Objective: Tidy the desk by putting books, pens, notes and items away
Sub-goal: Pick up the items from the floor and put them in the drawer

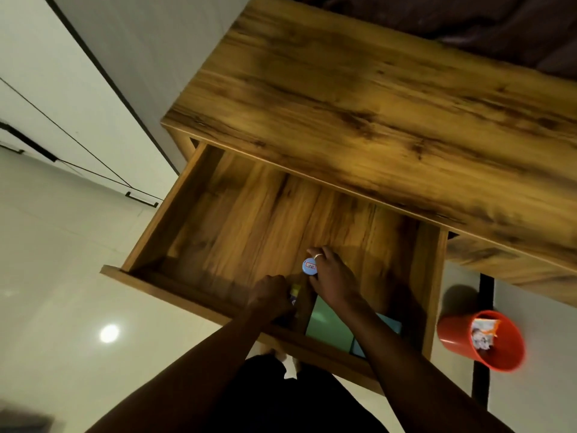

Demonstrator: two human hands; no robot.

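Note:
The wooden desk's drawer [175, 207] is pulled out below the desk top [359, 98]. Both hands are inside it near the front wall. My right hand [334, 276] grips a small round container with a blue lid [309, 266] that bears a red label. My left hand [270, 296] holds a small yellow and blue item [295, 292], mostly hidden by the fingers. A green pad [327, 326] and a blue pad [390, 325] lie flat in the drawer's front right corner, partly under my right forearm.
A red bin [452, 331] with crumpled wrappers inside stands on the floor to the right of the drawer. A dark desk leg [482, 339] runs down beside it. Pale tiled floor lies to the left.

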